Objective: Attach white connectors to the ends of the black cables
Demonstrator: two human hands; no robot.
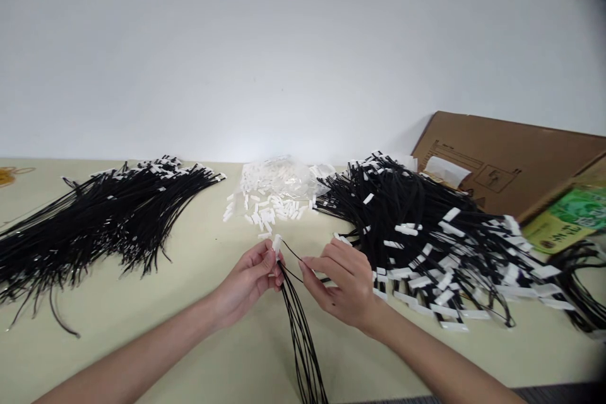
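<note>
In the middle of the head view, my left hand pinches a small white connector housing upright between thumb and fingers. A bundle of thin black wires hangs from just below that hand toward the table's front edge. My right hand, to the right, is closed in a pinch on a single black wire, whose other end reaches the top of the housing. Whether the wire's tip is inside the housing is too small to tell. More loose white connector housings lie just beyond my hands.
A clear plastic bag stands behind the loose housings. Black wires with white ends are heaped at the left. Another heap of black wires with white tags spreads at the right, before a cardboard box and a green-yellow packet.
</note>
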